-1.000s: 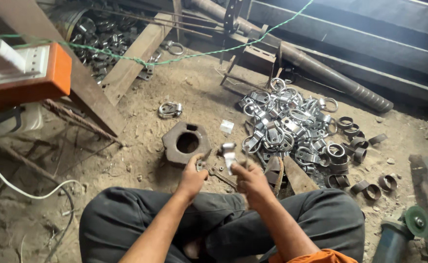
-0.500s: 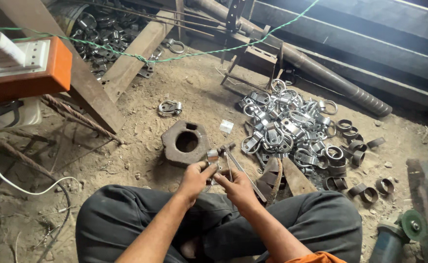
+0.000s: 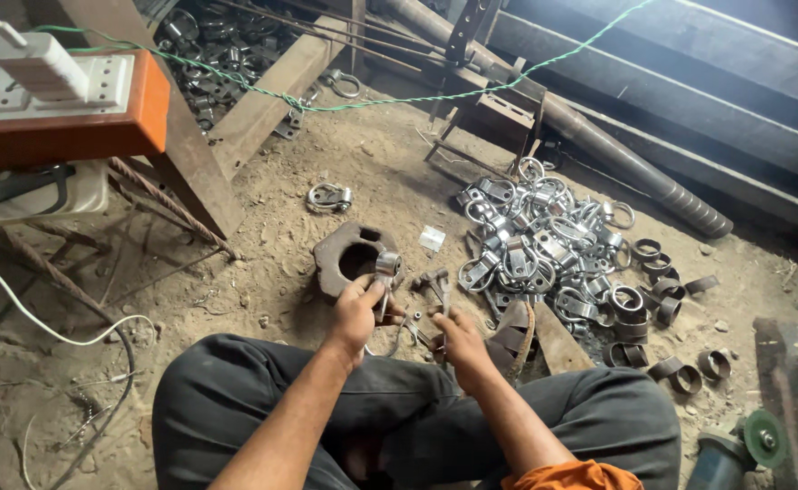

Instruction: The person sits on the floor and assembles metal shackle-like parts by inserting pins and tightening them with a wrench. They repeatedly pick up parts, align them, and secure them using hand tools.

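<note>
while the left hand (image 3: 355, 318) grips a metal clamp (image 3: 386, 272), the right hand (image 3: 461, 338) holds a hammer (image 3: 435, 283).

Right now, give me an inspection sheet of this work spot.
Surface: sandy dirt floor, dusty.
Job's things: small metal clamp in left hand, over a heavy block with a hole.
Clutter: pile of metal clamps and rings; grinder at lower right.
Hands: left hand grips clamp; right hand holds a small hammer.
Cables: white cable; green cord.
Surroundings: steel pipe, orange stand.
</note>
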